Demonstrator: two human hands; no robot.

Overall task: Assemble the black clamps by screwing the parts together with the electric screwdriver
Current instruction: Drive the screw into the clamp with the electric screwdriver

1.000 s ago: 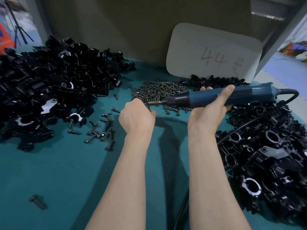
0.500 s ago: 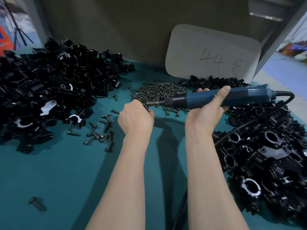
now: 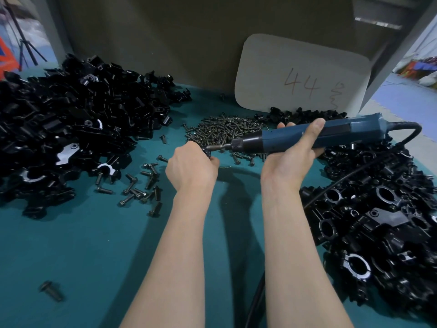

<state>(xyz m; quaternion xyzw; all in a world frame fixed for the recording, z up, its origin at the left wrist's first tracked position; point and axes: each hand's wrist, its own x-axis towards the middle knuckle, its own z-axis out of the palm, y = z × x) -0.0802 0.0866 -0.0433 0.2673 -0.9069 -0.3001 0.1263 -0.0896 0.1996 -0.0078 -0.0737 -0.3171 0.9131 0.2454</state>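
Note:
My left hand (image 3: 190, 168) is curled around a small black clamp part (image 3: 208, 153), mostly hidden in the fist above the teal table. My right hand (image 3: 289, 159) grips the blue electric screwdriver (image 3: 331, 136), held nearly level, pointing left. Its metal bit (image 3: 216, 147) touches the part in my left hand. A heap of loose black clamp parts (image 3: 71, 138) lies at the left. Another heap of black clamps (image 3: 378, 221) lies at the right. A pile of dark screws (image 3: 224, 129) sits behind my hands.
Several loose bolts (image 3: 142, 188) are scattered left of my left wrist, and a single bolt (image 3: 50, 291) lies near the front left. A white card marked 44 (image 3: 302, 76) leans on the back wall. The screwdriver's black cable (image 3: 354, 176) runs over the right heap.
Both hands and the screwdriver have shifted slightly left in view, keeping the bit against the part. Nothing was picked up or released.

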